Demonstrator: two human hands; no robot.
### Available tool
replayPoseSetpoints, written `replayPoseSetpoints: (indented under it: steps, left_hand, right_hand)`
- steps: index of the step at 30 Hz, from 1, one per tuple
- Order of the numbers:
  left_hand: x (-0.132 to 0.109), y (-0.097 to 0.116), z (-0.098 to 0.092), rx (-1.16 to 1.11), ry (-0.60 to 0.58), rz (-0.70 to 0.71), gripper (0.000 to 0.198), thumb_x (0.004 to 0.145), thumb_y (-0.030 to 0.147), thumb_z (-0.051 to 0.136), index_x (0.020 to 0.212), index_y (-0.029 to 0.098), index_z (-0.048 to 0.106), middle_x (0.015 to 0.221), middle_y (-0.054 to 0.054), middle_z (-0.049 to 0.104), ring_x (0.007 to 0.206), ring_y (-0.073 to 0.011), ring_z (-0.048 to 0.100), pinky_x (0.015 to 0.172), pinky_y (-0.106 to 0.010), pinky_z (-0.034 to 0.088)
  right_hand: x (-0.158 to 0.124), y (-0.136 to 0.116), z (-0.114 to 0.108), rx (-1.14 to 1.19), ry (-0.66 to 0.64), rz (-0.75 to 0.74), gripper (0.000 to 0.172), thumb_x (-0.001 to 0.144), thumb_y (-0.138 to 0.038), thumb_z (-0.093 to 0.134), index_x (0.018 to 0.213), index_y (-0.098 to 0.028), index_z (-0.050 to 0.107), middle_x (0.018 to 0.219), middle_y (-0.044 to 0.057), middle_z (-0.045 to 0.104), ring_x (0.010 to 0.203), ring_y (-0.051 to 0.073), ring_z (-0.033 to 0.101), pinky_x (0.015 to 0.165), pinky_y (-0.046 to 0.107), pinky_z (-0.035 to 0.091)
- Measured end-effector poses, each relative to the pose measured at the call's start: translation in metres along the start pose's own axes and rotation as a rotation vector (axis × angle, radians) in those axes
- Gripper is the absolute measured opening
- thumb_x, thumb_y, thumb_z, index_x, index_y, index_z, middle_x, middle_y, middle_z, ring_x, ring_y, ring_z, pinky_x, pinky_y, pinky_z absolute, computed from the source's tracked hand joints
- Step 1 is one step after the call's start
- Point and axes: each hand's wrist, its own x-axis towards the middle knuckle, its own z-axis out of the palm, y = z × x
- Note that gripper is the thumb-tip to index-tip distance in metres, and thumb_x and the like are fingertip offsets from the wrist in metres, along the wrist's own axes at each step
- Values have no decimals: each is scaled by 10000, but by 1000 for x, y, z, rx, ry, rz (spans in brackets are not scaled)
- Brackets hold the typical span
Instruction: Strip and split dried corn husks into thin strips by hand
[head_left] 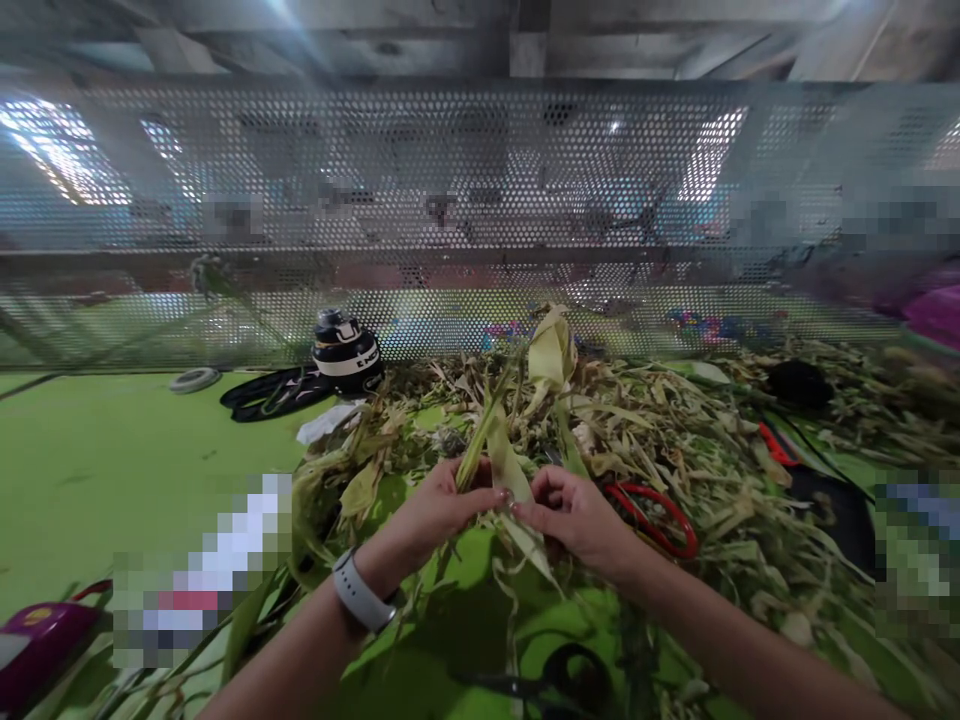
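My left hand (457, 500) has its fingers closed on a bundle of pale green corn husk strips (484, 430) that stands up between my hands. My right hand (574, 515) pinches the lower part of a broad husk leaf (508, 460), its thumb close to the left thumb. Loose husk ends hang below the fingers. Beyond the hands, a wider folded piece of husk (551, 355) rises from the pile. Beside my right wrist lies a red loop handle (686, 535). Black-handled scissors (574, 680) lie on the green surface nearest me, partly in shadow.
Dried husk scraps (645, 420) cover much of the green table (150, 440). At the back left stand a black jug (346, 355), a flat black item (270, 392) and a roll of tape (195, 380). A perforated metal panel (450, 220) bounds the far side. A purple object (52, 640) lies front left.
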Motion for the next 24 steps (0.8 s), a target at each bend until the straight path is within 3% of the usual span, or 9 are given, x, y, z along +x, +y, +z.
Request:
replayPoseSetpoints:
  steps: [4,6,11,16,20,24]
  left_hand:
    - [0,3,1,-47,152,-57,135,666,212,640,781,144,627,402,106,388,329,-25,227,329,-163,154]
    - [0,1,3,-43,149,-68,140,693,279,634,713,142,612,372,111,325,318,-28,194,319,-172,124]
    - [-1,-5,8,16,62,-101,250,685,379,675,667,140,603,404,91,392,345,-33,278,352,-163,214]
    - [1,-6,2,107,-43,53,229,716,376,651,729,148,644,664,13,603,585,-86,503,571,-187,403]
    - [-1,-1,0,262,-69,113,236,740,379,618,756,146,652,719,-7,622,668,-119,525,656,-219,422]
    - [-5,4,2,295,-120,27,267,763,382,573,850,142,652,727,-5,617,654,-120,515,632,-215,421]
  right_hand:
    - [-2,1,0,-52,94,-26,336,677,-414,689,668,-181,447,487,-91,469,326,37,400,305,157,346]
    - [-4,1,1,-75,121,-44,318,678,-391,687,661,-181,449,498,-90,463,350,41,422,319,153,363]
    - [-4,-2,4,-30,147,-47,326,648,-388,712,672,-178,464,514,-81,483,397,52,458,349,153,393]
    - [-2,-5,2,15,14,10,355,633,-452,712,711,-150,543,566,-48,544,435,74,502,404,200,463]
    - [-2,-5,-1,6,-22,8,375,605,-460,732,693,-146,547,582,-47,541,453,71,500,421,195,456]
    - [-2,-4,0,5,3,-23,359,627,-453,718,692,-157,526,582,-55,529,473,69,499,424,182,445]
